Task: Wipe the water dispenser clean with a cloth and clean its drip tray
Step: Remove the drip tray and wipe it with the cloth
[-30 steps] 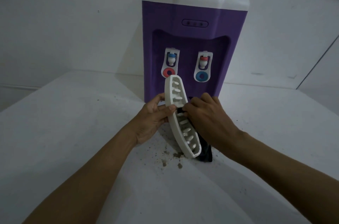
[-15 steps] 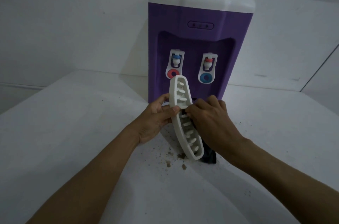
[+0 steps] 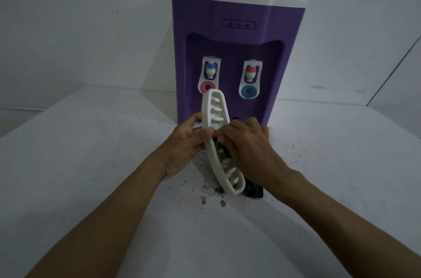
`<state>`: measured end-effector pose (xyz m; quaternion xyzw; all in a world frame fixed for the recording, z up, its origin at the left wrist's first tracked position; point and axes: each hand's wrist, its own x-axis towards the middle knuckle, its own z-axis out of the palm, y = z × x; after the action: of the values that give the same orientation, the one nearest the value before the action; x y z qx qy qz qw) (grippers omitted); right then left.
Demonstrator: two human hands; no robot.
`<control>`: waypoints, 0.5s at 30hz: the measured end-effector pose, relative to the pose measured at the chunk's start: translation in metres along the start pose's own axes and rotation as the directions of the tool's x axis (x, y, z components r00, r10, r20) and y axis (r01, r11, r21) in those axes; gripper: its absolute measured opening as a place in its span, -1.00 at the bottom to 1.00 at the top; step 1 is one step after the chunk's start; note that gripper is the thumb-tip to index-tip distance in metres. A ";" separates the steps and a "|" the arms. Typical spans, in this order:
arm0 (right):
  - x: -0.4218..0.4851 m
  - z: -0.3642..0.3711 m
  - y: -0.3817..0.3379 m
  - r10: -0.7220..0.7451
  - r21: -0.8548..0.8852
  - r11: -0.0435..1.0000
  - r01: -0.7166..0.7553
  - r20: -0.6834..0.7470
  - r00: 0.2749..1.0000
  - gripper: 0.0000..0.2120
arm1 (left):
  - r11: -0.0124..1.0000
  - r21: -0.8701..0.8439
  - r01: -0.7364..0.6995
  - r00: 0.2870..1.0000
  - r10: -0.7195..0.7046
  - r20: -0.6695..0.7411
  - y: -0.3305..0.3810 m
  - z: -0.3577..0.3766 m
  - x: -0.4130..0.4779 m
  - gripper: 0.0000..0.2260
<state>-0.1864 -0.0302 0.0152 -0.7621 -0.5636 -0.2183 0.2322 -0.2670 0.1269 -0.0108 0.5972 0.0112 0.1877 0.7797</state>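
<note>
Just in front of the water dispenser [image 3: 237,33], below its taps, the drip tray [image 3: 206,113] stands on end and tilted. The left hand [image 3: 184,147] grips its left rim at mid-length, and the right hand [image 3: 250,152] curls its fingers round a dark cloth [image 3: 254,191], pressing it into the slots from the other side. Grit [image 3: 211,195] lies on the table [image 3: 91,163] under the tray's lower end, so more rubbing would likely shake more loose and spread it before the dispenser, and a hard push from the cloth could twist the tray out of that one-handed hold.
</note>
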 end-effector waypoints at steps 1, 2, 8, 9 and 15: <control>-0.002 -0.001 0.003 0.009 -0.035 0.999 -0.009 0.007 1.000 -0.87 | 1.000 -0.001 0.003 1.000 -0.003 -0.004 0.000 0.000 0.000 -0.65; -0.004 -0.002 0.006 0.009 -0.087 0.996 -0.009 0.010 1.000 -0.84 | 1.000 -0.001 0.004 1.000 -0.004 -0.009 0.000 -0.001 0.000 -0.66; -0.008 -0.002 0.010 -0.035 -0.145 0.989 0.028 -0.043 0.998 -0.80 | 1.000 -0.003 0.025 1.000 -0.025 -0.005 0.000 0.000 0.004 -0.63; -0.005 -0.002 0.008 -0.065 -0.126 0.990 0.060 -0.040 0.997 -0.80 | 1.000 -0.004 0.027 1.000 -0.027 -0.005 -0.001 -0.001 0.004 -0.63; -0.001 -0.002 0.010 -0.084 -0.268 0.958 0.101 0.074 0.994 -0.68 | 0.999 0.020 0.030 1.000 -0.030 -0.003 0.000 -0.002 0.000 -0.62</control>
<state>-0.1772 -0.0353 0.0151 -0.7659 -0.5704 -0.2803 0.0973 -0.2670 0.1288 -0.0115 0.6046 0.0233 0.1767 0.7764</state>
